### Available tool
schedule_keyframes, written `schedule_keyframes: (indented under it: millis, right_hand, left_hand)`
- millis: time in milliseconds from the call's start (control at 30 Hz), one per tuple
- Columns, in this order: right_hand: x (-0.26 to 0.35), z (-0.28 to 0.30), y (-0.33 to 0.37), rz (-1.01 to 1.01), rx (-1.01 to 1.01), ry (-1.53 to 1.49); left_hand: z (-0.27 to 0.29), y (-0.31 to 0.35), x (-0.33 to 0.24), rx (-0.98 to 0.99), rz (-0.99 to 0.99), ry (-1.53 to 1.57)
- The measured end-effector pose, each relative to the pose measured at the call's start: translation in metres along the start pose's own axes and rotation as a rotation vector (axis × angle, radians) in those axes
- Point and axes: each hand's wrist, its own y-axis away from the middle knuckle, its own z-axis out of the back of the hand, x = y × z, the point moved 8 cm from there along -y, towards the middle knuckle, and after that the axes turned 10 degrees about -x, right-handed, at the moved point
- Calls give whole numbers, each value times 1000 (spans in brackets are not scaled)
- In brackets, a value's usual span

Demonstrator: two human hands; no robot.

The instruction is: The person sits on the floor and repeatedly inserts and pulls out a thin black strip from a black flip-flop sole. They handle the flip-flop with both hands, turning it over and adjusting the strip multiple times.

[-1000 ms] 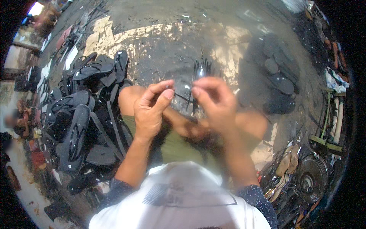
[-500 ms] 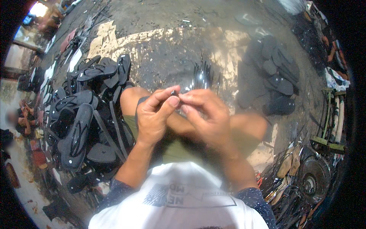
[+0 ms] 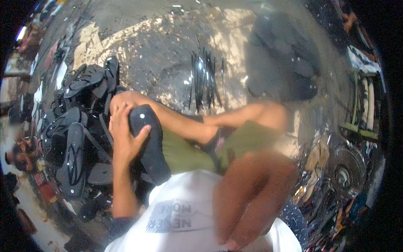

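Note:
My left hand [image 3: 124,134] grips the edge of a black sandal sole [image 3: 152,153] resting along my left thigh. The thumb lies on its upper face and the fingers sit along its far left edge. A small white dot shows near the sole's far end. My right hand [image 3: 245,201] is raised close in front of my white shirt, large and smeared by motion. Its fingertips point toward the lower edge, and anything in them is hidden. On the floor beyond my crossed legs lies a bunch of thin black straps [image 3: 203,80].
A heap of black flip-flops [image 3: 75,151] stands close on my left. Blurred dark soles [image 3: 289,63] are stacked at the far right. Beyond my right knee are a metal fan [image 3: 346,174], a greenish frame [image 3: 357,131] and scattered scraps.
My hands, earlier together over my lap around a small dark piece, have parted. The left moved left onto the sole; the right rose toward me. The view has shifted.

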Motion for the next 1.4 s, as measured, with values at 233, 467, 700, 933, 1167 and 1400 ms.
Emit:
schedule_keyframes:
  millis: [233, 467, 700, 933, 1167, 1400]
  right_hand:
    - [-1, -2, -2, 66, -143, 71]
    - [-16, 0, 7, -157, -279, 121]
    - [11, -11, -5, 429, -209, 314]
    - [16, -12, -5, 415, -140, 260]
    - [-37, 67, 14, -345, -937, 1165]
    - [-61, 80, 9, -24, -802, 1480]
  left_hand:
    - [22, 28, 0, -12, 718, 856]
    - [17, -12, -33, -87, 667, 1135]
    - [11, -16, -42, -127, 607, 1124]
    - [14, -19, -43, -201, 617, 1162]
    - [15, -31, -70, -139, 476, 1061]
    - [19, -30, -85, -156, 357, 888]
